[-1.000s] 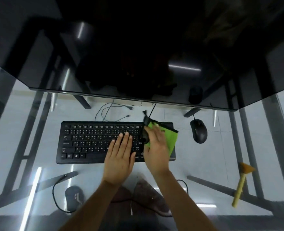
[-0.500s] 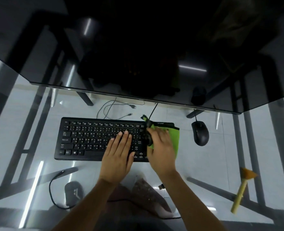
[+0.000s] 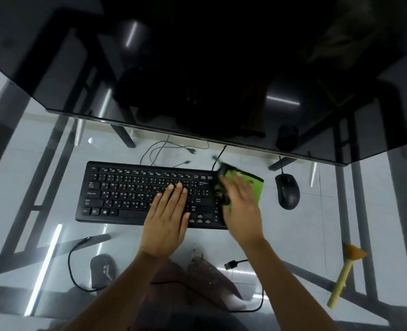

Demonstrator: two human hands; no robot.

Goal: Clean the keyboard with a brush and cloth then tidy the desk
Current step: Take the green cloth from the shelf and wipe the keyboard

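A black keyboard point(image 3: 135, 194) lies across the glass desk point(image 3: 305, 225) in front of me. My left hand point(image 3: 167, 215) rests flat on its right-of-centre keys, fingers together, holding nothing. My right hand point(image 3: 241, 207) presses a green cloth with black edging point(image 3: 257, 187) onto the keyboard's right end, over the number pad; the hand and cloth are motion-blurred. A yellow wooden-handled brush point(image 3: 344, 274) lies on the desk at the far right, away from both hands.
A black mouse point(image 3: 287, 194) sits right of the keyboard, its cable running back under the dark monitor point(image 3: 197, 68). Loose cables point(image 3: 164, 151) lie behind the keyboard. Through the glass, a grey device point(image 3: 102, 271), a USB cable point(image 3: 231, 265) and my feet show below.
My right hand with the cloth has slid a little along the keyboard's right end and is now blurred. The left hand stays flat on the keys. The view shifted slightly.
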